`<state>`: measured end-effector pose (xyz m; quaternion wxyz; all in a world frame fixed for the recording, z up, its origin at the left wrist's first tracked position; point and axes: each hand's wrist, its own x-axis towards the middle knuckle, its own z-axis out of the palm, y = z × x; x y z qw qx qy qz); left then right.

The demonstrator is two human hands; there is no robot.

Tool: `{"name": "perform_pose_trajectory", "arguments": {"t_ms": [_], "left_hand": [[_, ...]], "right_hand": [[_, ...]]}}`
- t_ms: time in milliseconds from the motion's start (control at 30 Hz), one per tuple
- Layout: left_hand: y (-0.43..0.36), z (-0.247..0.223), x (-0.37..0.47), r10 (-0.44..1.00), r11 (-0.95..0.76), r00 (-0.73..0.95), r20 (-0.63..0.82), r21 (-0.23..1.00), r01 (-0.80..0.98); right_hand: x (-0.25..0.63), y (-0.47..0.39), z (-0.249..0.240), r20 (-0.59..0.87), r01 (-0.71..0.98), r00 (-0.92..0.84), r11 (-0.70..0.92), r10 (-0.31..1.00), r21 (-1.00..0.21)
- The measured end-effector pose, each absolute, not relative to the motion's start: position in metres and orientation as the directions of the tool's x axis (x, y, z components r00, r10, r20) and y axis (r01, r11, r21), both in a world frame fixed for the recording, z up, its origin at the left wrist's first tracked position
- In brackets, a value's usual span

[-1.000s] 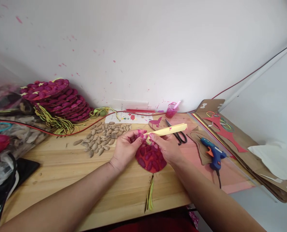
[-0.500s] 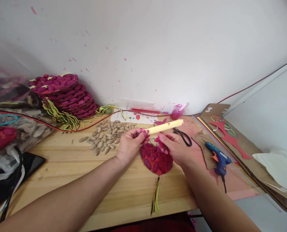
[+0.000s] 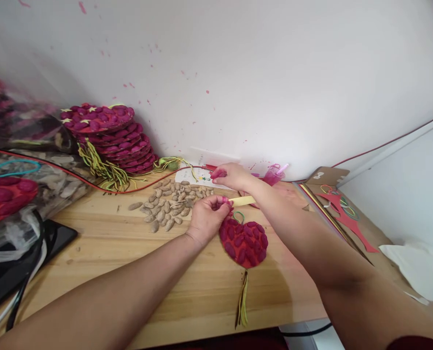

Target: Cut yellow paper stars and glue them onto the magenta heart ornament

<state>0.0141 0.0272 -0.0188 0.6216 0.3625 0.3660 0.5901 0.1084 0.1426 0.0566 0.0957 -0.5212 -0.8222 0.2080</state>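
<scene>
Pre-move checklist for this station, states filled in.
1. Left hand gripping the yellow strip: ok, pinched between thumb and fingers.
2. Whole strip in view: not ok, the right forearm hides its far end.
3. Right hand at the white sheet with small coloured stars: ok, it is over the sheet's right part.
4. Something in the right hand's fingers: cannot tell.
5. Heart-shaped piece on the table, tassel towards the near edge: ok.
6. Peanuts off the heart-shaped piece: ok, spread apart from it, beyond the left hand.
</scene>
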Motion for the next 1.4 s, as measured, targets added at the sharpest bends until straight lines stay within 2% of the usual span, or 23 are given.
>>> {"name": "perform_pose_trajectory", "arguments": {"t_ms": [100,433,833,1400], "left_hand": [[0.028,-0.019,0.014,0.999,0.044,0.034,-0.033,0.887,-0.459],[0.028,-0.017,0.014,1.0,0.009,0.008,-0.006,0.922,-0.388],[0.03,-0.018,0.014,1.0,-0.015,0.007,0.019,0.939,-0.343],[0.029,-0.019,0.013,1.0,0.013,0.024,-0.005,0.939,-0.344]], "right_hand": [[0.096,0.164,0.046,-0.078,0.848,-0.431,0.374,0.899,-0.375],[0.067,0.181,0.045,-0.154,0.91,-0.359,0.309,0.92,-0.276],[0.07,0.184,0.039,-0.139,0.919,-0.343,0.301,0.929,-0.253],[0.087,0.176,0.043,-0.165,0.898,-0.423,0.388,0.891,-0.206]]}}
